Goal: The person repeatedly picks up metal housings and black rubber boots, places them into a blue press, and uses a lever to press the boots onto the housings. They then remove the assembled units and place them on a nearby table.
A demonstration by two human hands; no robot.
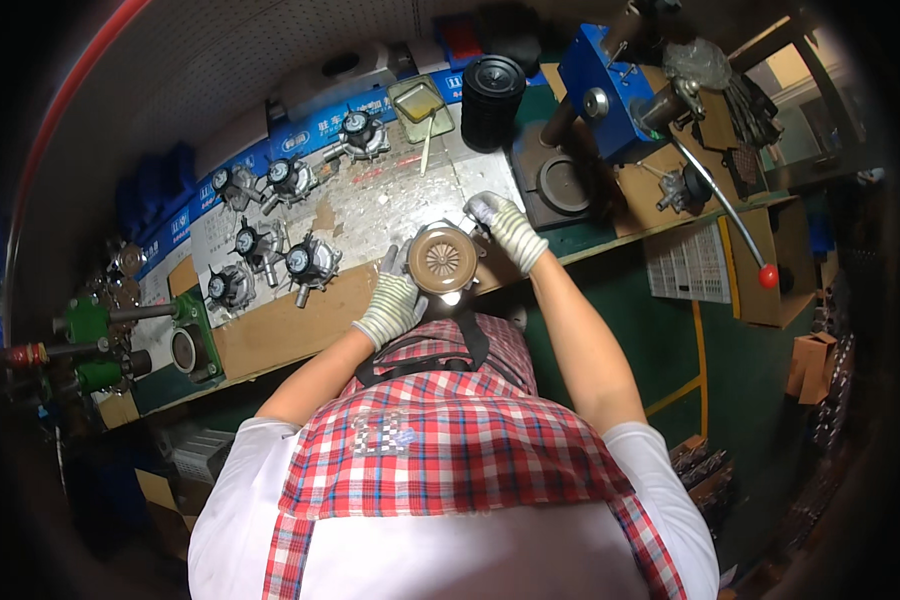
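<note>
1. We see a round, brown-faced part [443,258], ribbed at its centre, just right of the left fingers and just below and left of the right fingers.
2. Gloved in striped knit, our left hand [394,300] grasps the part's left side.
3. Our right hand [510,232], gloved alike, bends toward the part's upper right; we cannot tell whether its fingers grip or merely touch.
4. Left of the left fingers, we count six metal assemblies [311,260] on the worktop [390,195].
5. Beyond the right fingertips, we find a black cylinder [493,95]; farther right stands a blue press [605,95], its lever ending in a red knob [767,275].
</note>
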